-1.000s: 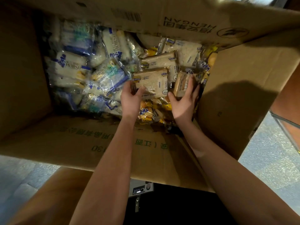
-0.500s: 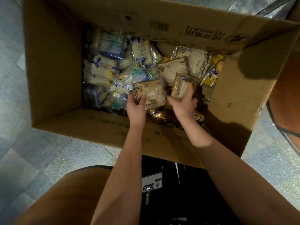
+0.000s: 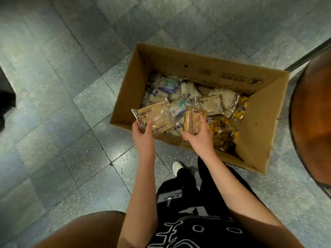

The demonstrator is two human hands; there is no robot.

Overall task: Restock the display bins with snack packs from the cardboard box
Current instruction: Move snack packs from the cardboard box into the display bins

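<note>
A: So, where are the hands?

B: Both hover over the near side of the cardboard box [image 3: 259, 122], which stands open on the grey tiled floor [image 3: 71, 86]. The left hand [image 3: 143, 135] grips a tan snack pack [image 3: 155, 117] in clear wrap by its near end, fingers curled round it.

A: And the other one?

B: The right hand [image 3: 198, 136] clasps a second tan pack [image 3: 193, 120], which looks narrower from this angle, with its digits wrapped round both sides.

A: Do the two packs touch?

B: No, they sit apart, side by side. The left one hangs over the box's near-left corner, partly past the rim. The right one is above the middle of the near wall.

A: What lies in the box?

B: A loose heap. White-and-blue packs [image 3: 164, 88] fill the far-left part, yellow packs [image 3: 225, 129] crowd the right side, and a third tan pack [image 3: 212, 104] lies flat on top toward the far wall.

A: Anything around it?

B: A round wooden surface [image 3: 313, 122] curves in at the right edge, just beside the box. Below the arms I see a white shoe [image 3: 177, 166] on the tiles near the box, and a black shirt [image 3: 193, 228] with white print.
</note>
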